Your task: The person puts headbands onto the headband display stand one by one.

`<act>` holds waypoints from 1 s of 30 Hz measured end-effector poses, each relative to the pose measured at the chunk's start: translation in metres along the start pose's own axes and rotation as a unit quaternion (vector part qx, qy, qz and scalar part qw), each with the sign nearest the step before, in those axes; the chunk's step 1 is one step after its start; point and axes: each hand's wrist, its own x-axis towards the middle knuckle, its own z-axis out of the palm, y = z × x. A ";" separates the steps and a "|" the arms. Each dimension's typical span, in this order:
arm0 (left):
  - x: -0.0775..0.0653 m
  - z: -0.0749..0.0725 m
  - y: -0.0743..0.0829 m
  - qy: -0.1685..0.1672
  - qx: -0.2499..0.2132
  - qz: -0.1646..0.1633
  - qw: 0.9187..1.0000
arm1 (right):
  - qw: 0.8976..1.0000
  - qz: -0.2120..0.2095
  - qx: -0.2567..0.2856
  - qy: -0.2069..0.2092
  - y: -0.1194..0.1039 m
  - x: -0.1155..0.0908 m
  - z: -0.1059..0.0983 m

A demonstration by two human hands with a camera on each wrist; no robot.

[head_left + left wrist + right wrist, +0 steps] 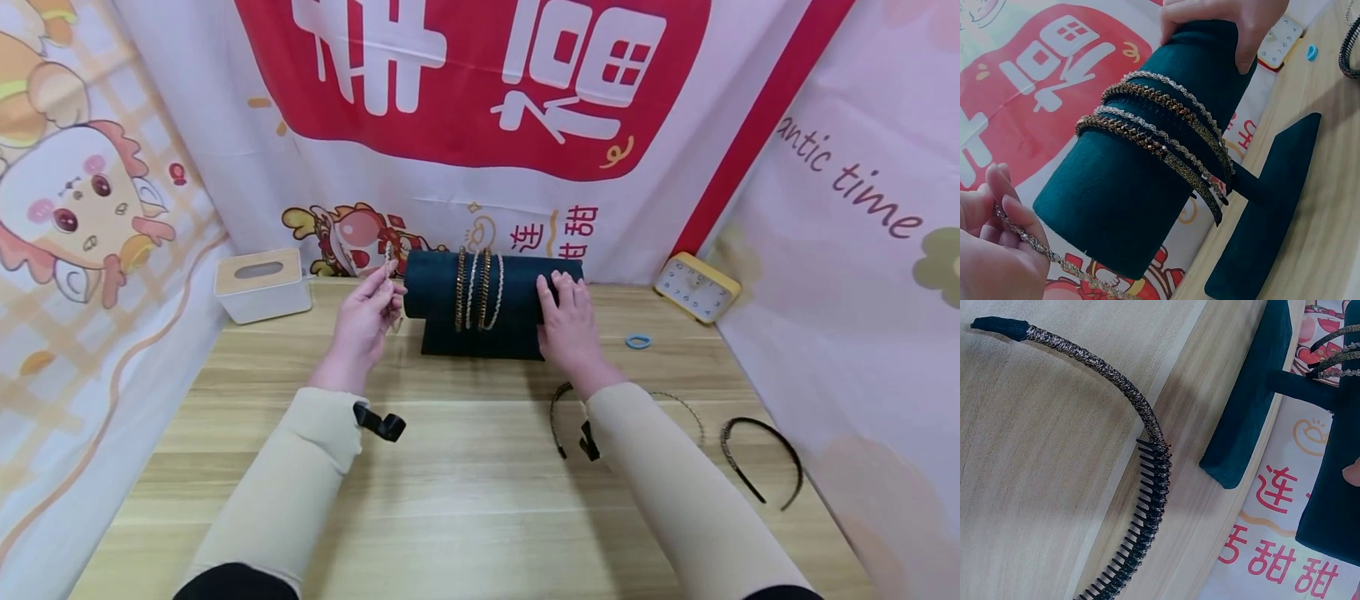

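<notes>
A dark green velvet display stand (431, 287) with a horizontal roll stands at the back of the table. Several beaded headbands (1147, 137), bronze and silver ones alternating, sit side by side around its middle. My left hand (363, 317) pinches a silver beaded headband (1054, 256) just off the roll's left end; part of this band is hidden by the fingers. At the other end, my right hand (568, 321) grips the roll, its fingers over the top and its thumb on the opposite side in the left wrist view.
Near my right forearm lie a toothed headband (1154, 456), a thin headband (693, 417) and a dark headband (798, 467). Beyond them are a blue ring (638, 342) and a yellow clock (697, 287). A tissue box (262, 292) stands back left, and printed cloth hangs around the table.
</notes>
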 end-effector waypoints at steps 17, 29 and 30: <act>0.024 0.023 -0.014 -0.047 0.065 0.022 0.997 | 1.000 0.002 0.003 0.008 0.001 0.001 0.003; 0.013 0.035 -0.010 -0.103 0.557 0.187 0.803 | 1.000 0.003 0.002 0.016 0.000 0.001 0.004; 0.012 0.034 -0.009 -0.112 0.595 0.201 0.770 | 1.000 0.002 0.001 0.016 0.000 0.001 0.004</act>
